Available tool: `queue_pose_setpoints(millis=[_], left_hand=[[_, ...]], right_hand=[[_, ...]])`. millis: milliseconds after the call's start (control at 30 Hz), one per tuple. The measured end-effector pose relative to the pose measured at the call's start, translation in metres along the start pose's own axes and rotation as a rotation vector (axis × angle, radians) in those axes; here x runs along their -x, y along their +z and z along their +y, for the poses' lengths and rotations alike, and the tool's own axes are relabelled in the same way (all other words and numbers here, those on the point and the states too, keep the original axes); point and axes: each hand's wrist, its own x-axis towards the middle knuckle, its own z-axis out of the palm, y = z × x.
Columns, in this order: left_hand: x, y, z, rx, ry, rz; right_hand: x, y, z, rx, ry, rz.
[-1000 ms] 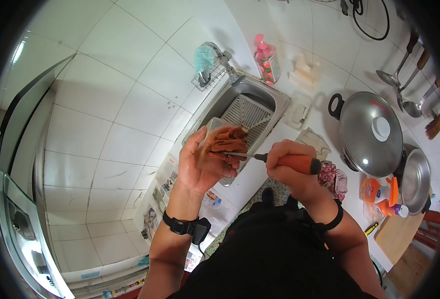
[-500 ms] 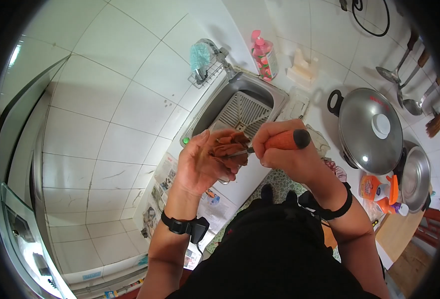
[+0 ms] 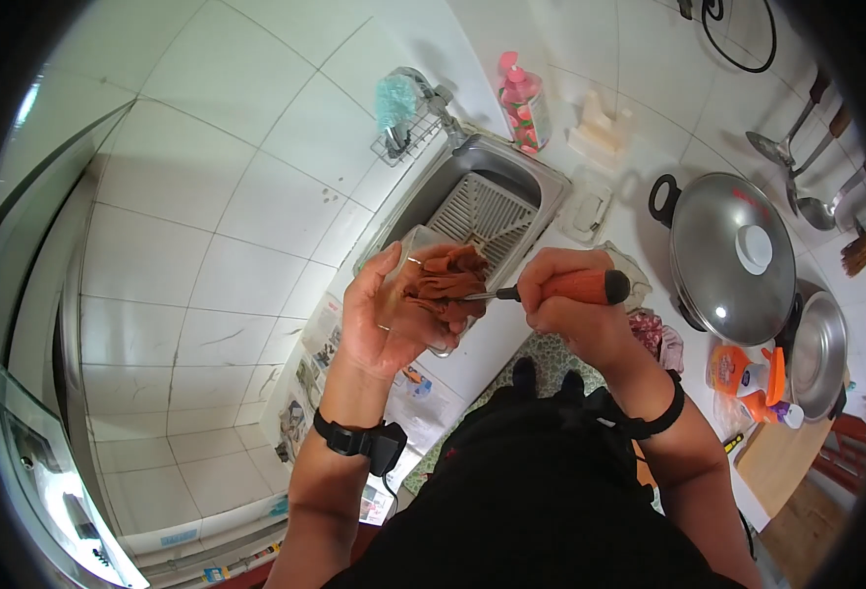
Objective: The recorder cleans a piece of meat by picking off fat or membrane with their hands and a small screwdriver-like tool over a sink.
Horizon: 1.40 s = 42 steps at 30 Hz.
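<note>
My left hand (image 3: 366,319) cups a clear, see-through container (image 3: 423,239) over the near end of the sink. Bunched at its mouth is a soft brown folded material (image 3: 447,285) that looks like cloth. In my right hand (image 3: 575,304) is a tool with a thick red handle (image 3: 580,286), a black end and a thin metal shaft. The fist wraps round the handle, with the shaft pointing left. Its tip reaches the brown material; whether the tip has a blade is hidden among the folds.
Beyond my hands lies the steel sink (image 3: 551,182) with a slotted drain tray (image 3: 482,211). A pink pump bottle (image 3: 523,106) stands behind it. To the right are a lidded wok (image 3: 727,250), a metal pan (image 3: 818,358) and an orange spray bottle (image 3: 732,371). Newspaper (image 3: 315,344) covers the left counter.
The tool and my right hand have shifted slightly right, drawing the shaft out further. The brown material, smeared before, is now sharper, and the container's clear wall shows more plainly.
</note>
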Motion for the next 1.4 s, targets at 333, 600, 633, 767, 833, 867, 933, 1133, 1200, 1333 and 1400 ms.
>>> queue_pose_setpoints(millis=[333, 600, 633, 767, 833, 867, 933, 1133, 1200, 1333, 1400], left_hand=[[-0.004, 0.001, 0.005, 0.039, 0.020, 0.081], [0.001, 0.002, 0.005, 0.088, 0.006, 0.071], [0.000, 0.000, 0.005, 0.087, 0.010, 0.073], [0.003, -0.004, 0.001, 0.058, 0.039, -0.001], [0.002, -0.002, 0.004, 0.034, 0.025, 0.011], [0.003, -0.001, 0.006, -0.033, 0.010, 0.036], [0.003, 0.002, 0.010, -0.103, -0.006, 0.063], [0.003, -0.002, 0.013, -0.172, 0.039, 0.039], [0.004, 0.006, 0.015, -0.125, 0.052, 0.039], [0.004, 0.000, 0.011, 0.010, 0.029, -0.043], [0.005, 0.002, 0.012, -0.054, -0.036, 0.027]], right_hand=[[0.002, 0.012, 0.007, -0.066, 0.054, 0.102], [0.008, 0.015, 0.017, -0.090, 0.042, 0.117], [0.007, 0.015, 0.016, -0.091, 0.040, 0.113], [0.001, 0.025, 0.014, -0.081, -0.006, 0.137], [-0.001, 0.019, 0.012, -0.103, -0.020, 0.132], [-0.002, 0.011, 0.009, -0.071, 0.022, 0.078], [-0.005, 0.005, 0.004, -0.040, 0.062, 0.024], [-0.010, 0.022, -0.007, 0.021, -0.023, 0.014], [-0.009, 0.021, 0.000, -0.107, 0.022, 0.065], [0.004, 0.017, 0.012, -0.221, 0.142, 0.095], [0.000, 0.012, 0.014, -0.100, 0.024, 0.043]])
